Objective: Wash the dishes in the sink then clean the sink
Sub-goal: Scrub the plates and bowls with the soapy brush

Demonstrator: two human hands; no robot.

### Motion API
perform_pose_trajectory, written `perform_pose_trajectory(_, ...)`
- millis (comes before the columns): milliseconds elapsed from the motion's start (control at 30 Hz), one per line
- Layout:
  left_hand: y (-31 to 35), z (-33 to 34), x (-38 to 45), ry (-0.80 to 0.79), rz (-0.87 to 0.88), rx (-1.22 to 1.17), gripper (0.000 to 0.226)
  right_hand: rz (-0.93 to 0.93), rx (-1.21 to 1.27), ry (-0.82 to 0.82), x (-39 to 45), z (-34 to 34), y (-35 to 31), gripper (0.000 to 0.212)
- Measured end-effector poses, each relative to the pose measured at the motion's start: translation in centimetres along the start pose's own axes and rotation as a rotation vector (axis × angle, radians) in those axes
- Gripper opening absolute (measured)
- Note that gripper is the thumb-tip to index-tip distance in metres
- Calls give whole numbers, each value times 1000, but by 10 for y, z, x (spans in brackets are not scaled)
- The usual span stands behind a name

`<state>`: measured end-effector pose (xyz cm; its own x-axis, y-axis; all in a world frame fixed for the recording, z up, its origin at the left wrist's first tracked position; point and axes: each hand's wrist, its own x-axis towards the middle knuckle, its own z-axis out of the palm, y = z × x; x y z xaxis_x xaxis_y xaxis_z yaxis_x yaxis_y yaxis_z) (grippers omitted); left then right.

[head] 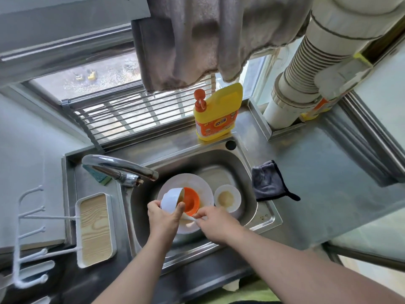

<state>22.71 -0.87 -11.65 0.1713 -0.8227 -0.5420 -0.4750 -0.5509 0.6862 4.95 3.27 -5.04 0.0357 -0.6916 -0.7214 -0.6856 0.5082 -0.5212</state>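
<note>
The left hand (163, 218) holds the tilted white bowl (172, 199) over the orange bowl (191, 200); the right hand (215, 222) pinches a white spoon (190, 217) just beside.

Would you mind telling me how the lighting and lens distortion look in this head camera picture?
Head view: daylight from the window lights the scene evenly; soft glare on the faucet; wide-angle lens bends the counter edges; the hanging towel looks blurred.

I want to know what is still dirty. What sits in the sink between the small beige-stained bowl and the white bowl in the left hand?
In the head view, the orange bowl on the white plate.
</note>
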Motion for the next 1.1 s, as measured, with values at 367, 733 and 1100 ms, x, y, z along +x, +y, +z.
perform_pose_trajectory(367, 10, 30, -1, 161, -293, -166, 99, -56, -290, 121, 11, 12, 10, 24)
perform_pose_trajectory(733, 14, 28, 13, 181, -404, -160, 115, -88, -367, 129, 23, 8, 34, 18)
perform_pose_trajectory(1100, 11, 16, 18, 65, -439, -564, 83, -125, -274, 89, 28, -18, 36, 25)
